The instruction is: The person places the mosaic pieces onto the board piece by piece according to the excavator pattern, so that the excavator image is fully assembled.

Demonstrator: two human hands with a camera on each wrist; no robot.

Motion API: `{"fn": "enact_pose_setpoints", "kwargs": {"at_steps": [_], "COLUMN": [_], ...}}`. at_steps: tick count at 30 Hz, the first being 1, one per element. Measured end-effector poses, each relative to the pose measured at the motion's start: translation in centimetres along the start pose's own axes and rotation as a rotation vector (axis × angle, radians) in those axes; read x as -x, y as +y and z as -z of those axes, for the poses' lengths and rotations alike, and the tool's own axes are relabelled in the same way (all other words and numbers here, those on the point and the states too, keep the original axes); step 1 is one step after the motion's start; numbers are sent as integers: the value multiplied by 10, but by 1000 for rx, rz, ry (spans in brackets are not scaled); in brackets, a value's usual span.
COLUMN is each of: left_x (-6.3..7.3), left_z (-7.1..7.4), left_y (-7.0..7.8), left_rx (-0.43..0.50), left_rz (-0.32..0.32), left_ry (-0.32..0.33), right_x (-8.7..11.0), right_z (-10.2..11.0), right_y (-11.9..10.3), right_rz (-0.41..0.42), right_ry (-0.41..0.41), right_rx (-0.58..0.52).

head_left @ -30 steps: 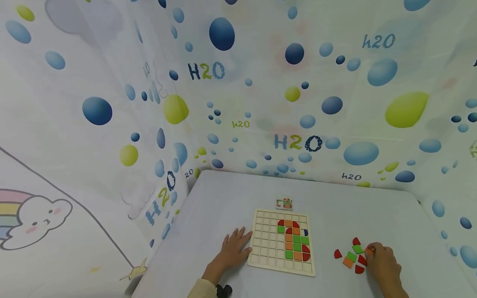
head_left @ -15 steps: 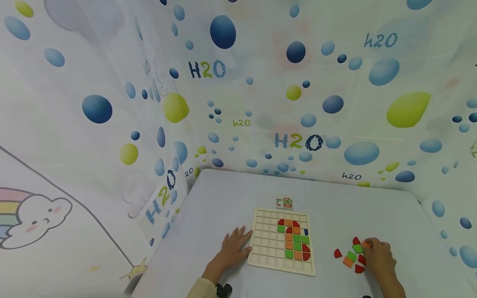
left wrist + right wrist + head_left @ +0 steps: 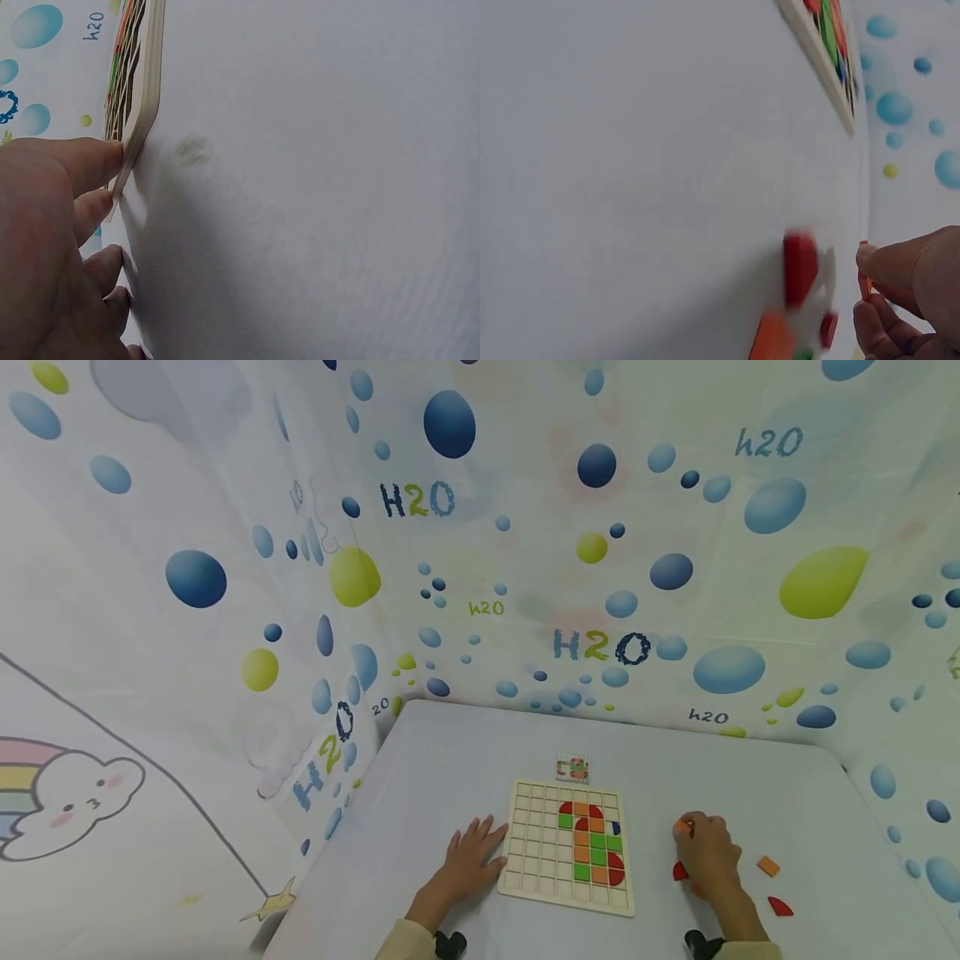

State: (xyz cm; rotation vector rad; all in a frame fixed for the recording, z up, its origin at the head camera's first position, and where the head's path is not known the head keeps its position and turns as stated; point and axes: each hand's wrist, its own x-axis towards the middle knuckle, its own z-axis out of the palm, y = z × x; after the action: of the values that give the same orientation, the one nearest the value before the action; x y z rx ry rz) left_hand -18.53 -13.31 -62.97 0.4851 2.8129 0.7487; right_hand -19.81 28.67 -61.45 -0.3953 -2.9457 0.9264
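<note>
Pinching orange tile (image 3: 681, 827), right hand (image 3: 708, 852) now nearer grid board (image 3: 536, 847), at three o'clock | left hand (image 3: 471, 860) outstretched, touching board's nine-o'clock edge | tile apparently chosen, unplaced

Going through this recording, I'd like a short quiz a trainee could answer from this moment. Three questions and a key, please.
1. What colour is the tile that the right hand pinches?
2. True or false: the left hand touches the left edge of the wooden grid board.
3. Where does the small picture card lie?
A) Under the right hand
B) Beyond the board's far edge
C) On the board's grid

Key:
1. Orange.
2. True.
3. B.
</note>
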Motion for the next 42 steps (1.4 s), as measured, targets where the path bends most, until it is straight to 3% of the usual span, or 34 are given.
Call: {"fn": "enact_pose_setpoints", "kwargs": {"at_steps": [6,11,22,27,35,42], "left_x": [-1,-1,-1,2,5,4], "left_z": [2,2,-1,3,8,5], "left_y": [2,2,1,5,12,8], "left_rx": [-2,-8,12,29,14,46], "left_rz": [-17,-20,-13,-16,2,-24], "left_ry": [15,21,29,23,20,39], "right_x": [6,11,24,29,31,30], "right_z": [-28,-46,-76,-80,-87,-90], "right_y": [-41,-71,-110,-118,-118,-116], "right_rz": [131,250,574,622,671,692], "right_ry": [22,-27,-51,-86,-21,-5], "right_rx": [19,51,-6,-21,45,92]}}
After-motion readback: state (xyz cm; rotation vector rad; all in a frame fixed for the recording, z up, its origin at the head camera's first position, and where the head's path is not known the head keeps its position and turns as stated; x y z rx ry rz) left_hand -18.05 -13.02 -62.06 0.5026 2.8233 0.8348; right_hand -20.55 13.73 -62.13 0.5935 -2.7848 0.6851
